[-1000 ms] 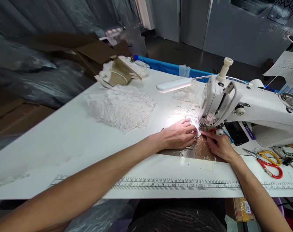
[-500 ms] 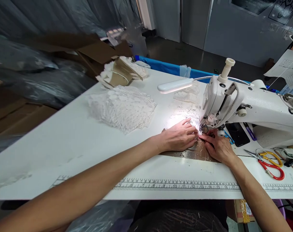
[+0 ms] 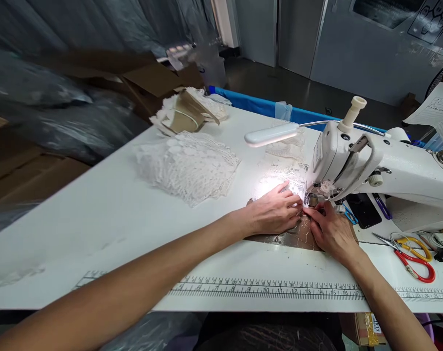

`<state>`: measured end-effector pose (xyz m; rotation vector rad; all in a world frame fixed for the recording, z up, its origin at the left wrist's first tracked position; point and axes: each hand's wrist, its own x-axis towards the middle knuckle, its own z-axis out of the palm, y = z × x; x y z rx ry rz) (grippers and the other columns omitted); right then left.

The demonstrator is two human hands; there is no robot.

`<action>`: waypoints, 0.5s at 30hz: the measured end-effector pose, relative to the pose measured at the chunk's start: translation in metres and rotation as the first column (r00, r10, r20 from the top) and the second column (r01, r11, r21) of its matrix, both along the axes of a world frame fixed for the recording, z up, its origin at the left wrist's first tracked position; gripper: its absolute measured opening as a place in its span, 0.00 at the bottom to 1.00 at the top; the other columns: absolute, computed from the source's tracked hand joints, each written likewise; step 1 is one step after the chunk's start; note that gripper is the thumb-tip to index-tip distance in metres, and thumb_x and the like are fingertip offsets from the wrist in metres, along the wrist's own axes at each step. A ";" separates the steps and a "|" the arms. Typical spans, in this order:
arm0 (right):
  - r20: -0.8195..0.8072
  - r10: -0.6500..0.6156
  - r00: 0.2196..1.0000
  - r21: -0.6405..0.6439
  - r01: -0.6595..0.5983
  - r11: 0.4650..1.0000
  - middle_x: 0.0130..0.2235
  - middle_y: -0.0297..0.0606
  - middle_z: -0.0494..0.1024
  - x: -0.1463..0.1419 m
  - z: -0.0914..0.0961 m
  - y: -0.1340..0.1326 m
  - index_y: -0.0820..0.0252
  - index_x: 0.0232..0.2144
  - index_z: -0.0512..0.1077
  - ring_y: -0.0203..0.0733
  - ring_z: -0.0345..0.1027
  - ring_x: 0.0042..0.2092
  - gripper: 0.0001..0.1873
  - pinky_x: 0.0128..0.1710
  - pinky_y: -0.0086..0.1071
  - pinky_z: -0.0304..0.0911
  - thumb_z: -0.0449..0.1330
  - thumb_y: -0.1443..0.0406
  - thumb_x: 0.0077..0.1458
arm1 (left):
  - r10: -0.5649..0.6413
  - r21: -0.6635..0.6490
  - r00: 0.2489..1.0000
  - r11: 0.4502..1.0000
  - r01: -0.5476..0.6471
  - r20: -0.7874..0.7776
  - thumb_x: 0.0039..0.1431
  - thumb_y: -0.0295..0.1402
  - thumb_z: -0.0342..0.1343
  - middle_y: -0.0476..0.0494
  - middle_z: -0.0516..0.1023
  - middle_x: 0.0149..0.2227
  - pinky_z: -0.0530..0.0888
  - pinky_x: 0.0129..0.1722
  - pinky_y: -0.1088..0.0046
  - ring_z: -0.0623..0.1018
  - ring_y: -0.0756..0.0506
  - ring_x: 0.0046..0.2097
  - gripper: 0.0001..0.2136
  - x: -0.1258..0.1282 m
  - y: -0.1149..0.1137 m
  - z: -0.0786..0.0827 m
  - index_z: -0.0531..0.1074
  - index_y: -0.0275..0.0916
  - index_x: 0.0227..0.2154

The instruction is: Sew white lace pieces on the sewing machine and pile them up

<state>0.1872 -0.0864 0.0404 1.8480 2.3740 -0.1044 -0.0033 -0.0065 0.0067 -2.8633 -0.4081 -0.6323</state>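
Note:
White lace (image 3: 292, 174) lies brightly lit under the needle area of a white sewing machine (image 3: 356, 151). My left hand (image 3: 274, 210) rests palm down on its near edge, fingers bent and closed on it, the outermost finger stretched away from the others. Close beside the presser foot, my right hand (image 3: 333, 231) has its thumb and forefinger pinched at the same lace edge. The fingertips of both hands nearly meet, and the bit of lace between them is mostly hidden. Beneath the hands is the metal machine plate (image 3: 279, 240), with loose threads on it.
A pile of lace pieces (image 3: 192, 165) lies left, with a cardboard-wrapped lace bundle (image 3: 186, 114) behind. At right are red-handled scissors (image 3: 414, 265), yellow-handled scissors (image 3: 414, 246) and a black phone (image 3: 363, 209). A printed ruler (image 3: 265, 288) runs along the front edge. A lamp (image 3: 270, 134) hangs above.
The whole view has shifted slightly, so things appear a little lower and further right. Both hands stay at the lace by the needle; the right fingers look slightly more bent.

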 end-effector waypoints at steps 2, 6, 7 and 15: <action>0.039 -0.014 0.999 -0.018 0.015 1.000 0.52 0.47 0.74 -0.004 0.001 0.001 0.48 0.62 0.65 0.47 0.73 0.41 0.24 0.34 0.33 0.70 0.51 0.66 0.65 | 0.005 -0.001 1.000 1.000 -0.005 -0.007 0.69 0.32 0.44 0.42 0.75 0.34 0.68 0.46 0.60 0.69 0.47 0.32 0.16 0.000 0.002 0.000 0.74 0.36 0.29; 0.061 -0.016 0.998 -0.019 0.017 1.000 0.52 0.50 0.74 -0.009 -0.001 0.003 0.51 0.63 0.64 0.49 0.74 0.43 0.25 0.35 0.33 0.69 0.51 0.67 0.65 | 0.032 -0.006 0.999 0.999 -0.032 -0.030 0.68 0.33 0.46 0.41 0.75 0.35 0.68 0.44 0.61 0.69 0.47 0.32 0.15 0.000 0.003 0.003 0.74 0.36 0.29; 0.056 -0.013 0.998 -0.014 0.014 1.000 0.52 0.50 0.74 -0.009 -0.002 0.003 0.52 0.62 0.65 0.49 0.74 0.42 0.25 0.35 0.33 0.69 0.51 0.67 0.65 | 0.042 -0.013 0.999 0.999 -0.042 -0.033 0.68 0.33 0.46 0.41 0.75 0.36 0.68 0.44 0.62 0.69 0.47 0.32 0.15 0.000 0.004 0.004 0.74 0.36 0.29; -0.445 0.064 0.893 0.079 -0.032 0.996 0.47 0.46 0.77 0.029 -0.012 0.010 0.55 0.51 0.74 0.46 0.74 0.39 0.17 0.40 0.37 0.70 0.50 0.61 0.66 | 0.053 -0.047 0.998 0.997 -0.055 -0.027 0.68 0.35 0.46 0.41 0.76 0.37 0.69 0.41 0.62 0.70 0.46 0.33 0.13 0.000 0.004 0.005 0.74 0.37 0.35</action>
